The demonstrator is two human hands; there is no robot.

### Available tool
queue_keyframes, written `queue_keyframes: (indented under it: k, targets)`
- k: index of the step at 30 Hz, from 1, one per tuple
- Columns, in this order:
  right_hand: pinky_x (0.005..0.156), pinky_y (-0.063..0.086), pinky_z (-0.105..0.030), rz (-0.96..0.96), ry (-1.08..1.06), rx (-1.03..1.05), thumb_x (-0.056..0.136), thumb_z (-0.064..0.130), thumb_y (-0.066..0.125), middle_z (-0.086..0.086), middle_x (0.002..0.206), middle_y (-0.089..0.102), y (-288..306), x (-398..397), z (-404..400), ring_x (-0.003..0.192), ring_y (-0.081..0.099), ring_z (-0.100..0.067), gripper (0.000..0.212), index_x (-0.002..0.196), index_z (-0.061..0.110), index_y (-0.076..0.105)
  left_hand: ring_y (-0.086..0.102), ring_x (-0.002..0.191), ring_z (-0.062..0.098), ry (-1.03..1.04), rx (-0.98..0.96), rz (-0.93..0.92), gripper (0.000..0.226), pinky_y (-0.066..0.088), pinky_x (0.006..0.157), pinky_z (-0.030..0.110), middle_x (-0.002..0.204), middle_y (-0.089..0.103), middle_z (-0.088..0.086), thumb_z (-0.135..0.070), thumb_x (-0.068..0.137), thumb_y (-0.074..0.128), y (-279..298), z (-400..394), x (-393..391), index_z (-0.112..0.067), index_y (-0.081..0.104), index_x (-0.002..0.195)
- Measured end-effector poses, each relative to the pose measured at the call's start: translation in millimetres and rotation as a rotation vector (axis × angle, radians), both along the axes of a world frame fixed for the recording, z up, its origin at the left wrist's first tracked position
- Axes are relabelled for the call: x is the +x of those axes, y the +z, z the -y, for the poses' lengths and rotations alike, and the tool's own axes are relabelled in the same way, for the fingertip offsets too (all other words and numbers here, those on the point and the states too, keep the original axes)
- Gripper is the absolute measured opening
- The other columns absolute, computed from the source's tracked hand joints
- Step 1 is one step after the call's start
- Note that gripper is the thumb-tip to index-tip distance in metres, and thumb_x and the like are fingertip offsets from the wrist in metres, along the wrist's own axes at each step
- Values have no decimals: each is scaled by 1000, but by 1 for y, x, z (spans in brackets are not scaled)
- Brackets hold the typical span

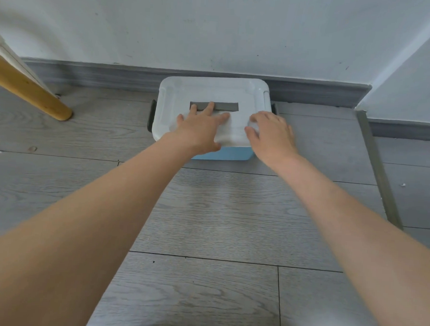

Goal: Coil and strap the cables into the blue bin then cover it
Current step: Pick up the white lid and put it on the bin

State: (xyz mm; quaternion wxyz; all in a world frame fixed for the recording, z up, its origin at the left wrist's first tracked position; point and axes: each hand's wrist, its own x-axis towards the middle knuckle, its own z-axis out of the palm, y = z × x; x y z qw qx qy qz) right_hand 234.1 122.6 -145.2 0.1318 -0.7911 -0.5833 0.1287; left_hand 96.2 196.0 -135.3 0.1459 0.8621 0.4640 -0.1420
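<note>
Against the grey skirting board (pixel 94 75) at the foot of the white wall (pixel 216 25), the blue bin (pixel 224 154) stands on the grey wood-grain floor (pixel 218 213). Only a strip of its blue front wall shows below the lid. Its white lid (pixel 212 90) sits flat on top and covers the opening; the cables cannot be seen. A dark grey handle (pixel 227 106) lies flat in the recess at the middle of the lid. Dark latches show at both ends of the bin, the left latch (pixel 151 117) plainly, the right one only in part.

Left hand (pixel 198 129) lies palm-down on the near left part of the lid. Its fingers (pixel 209 107) are straight and spread, and two fingertips reach onto the left end of the handle. The thumb hangs over the lid's near edge.

Right hand (pixel 272 133) rests on the near right corner of the lid. Its fingers are loosely bent and lie close together on the lid surface; the thumb touches the lid near the front edge. It is slightly blurred, so whether it presses cannot be told.

Both bare forearms reach forward from the bottom of the view. A light wooden furniture leg (pixel 26 88) stands on the floor at the left, well apart from the bin. A grey metal floor strip (pixel 378 169) runs along the floor to the right.
</note>
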Motion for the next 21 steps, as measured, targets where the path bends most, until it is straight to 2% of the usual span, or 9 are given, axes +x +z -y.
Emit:
queue_keyframes:
  k: [3, 6, 9, 10, 12, 14, 16, 18, 21]
  targets:
    - [99, 32, -36, 0, -28, -5, 99, 23, 39, -8, 130, 53, 5, 9, -8, 121, 45, -28, 32, 125, 8, 50, 16, 141, 39, -31, 1, -18, 78, 27, 109, 55, 157, 12, 5, -34, 85, 65, 3, -5, 3, -34, 18, 148]
    - [98, 32, -36, 2, -9, -60, 98, 21, 42, -9, 132, 51, 7, 13, -18, 122, 44, -29, 32, 126, 8, 48, 34, 129, 38, -43, 14, -25, 80, 37, 103, 50, 147, 29, 7, -33, 79, 71, 3, -7, 7, -32, 25, 144]
    - [102, 31, -36, -83, -37, -41, 95, 19, 49, -10, 137, 40, 2, 15, -25, 127, 36, -29, 37, 130, 8, 45, 30, 130, 44, -28, 39, -110, 89, 39, 100, 49, 148, 25, 10, -36, 78, 73, 4, 0, 15, -37, 14, 146]
    - [103, 31, -35, -140, -105, 9, 93, 20, 53, -11, 138, 36, -1, 15, -23, 128, 33, -29, 43, 132, 9, 42, 22, 134, 48, -17, 47, -160, 95, 36, 102, 50, 153, 15, 12, -38, 78, 72, 5, 5, 20, -40, 6, 147]
    - [104, 32, -37, -362, -381, 68, 88, 27, 61, -11, 143, 28, -10, 14, -17, 131, 31, -29, 62, 140, 11, 32, 10, 137, 53, -5, 63, -243, 105, 31, 105, 54, 157, -4, 16, -43, 79, 71, 4, 14, 29, -43, -11, 146]
    - [105, 36, -38, -777, -650, -4, 85, 37, 65, -12, 144, 32, -17, 14, -13, 129, 39, -29, 75, 141, 9, 25, 6, 137, 54, 4, 77, -275, 110, 28, 107, 55, 156, -11, 19, -45, 79, 70, 2, 18, 32, -42, -18, 144]
    - [101, 44, -36, -1172, -739, -14, 86, 32, 66, -11, 134, 48, -21, 15, -12, 114, 53, -25, 58, 128, 6, 35, 5, 137, 55, 8, 75, -281, 111, 27, 107, 55, 156, -12, 20, -45, 79, 70, 1, 18, 33, -42, -20, 144]
    - [97, 48, -37, -1244, -759, 72, 87, 21, 65, -8, 121, 53, -22, 14, -17, 105, 57, -23, 44, 120, 8, 39, 5, 137, 54, 7, 78, -291, 111, 27, 107, 55, 155, -13, 20, -45, 79, 71, 1, 17, 33, -42, -21, 143]
    - [91, 50, -34, -1088, -722, 168, 87, 12, 61, -7, 116, 58, -24, 11, -22, 103, 58, -24, 47, 130, 9, 45, 6, 137, 54, 8, 83, -285, 112, 27, 107, 55, 155, -12, 21, -44, 79, 71, 3, 18, 33, -41, -20, 144]
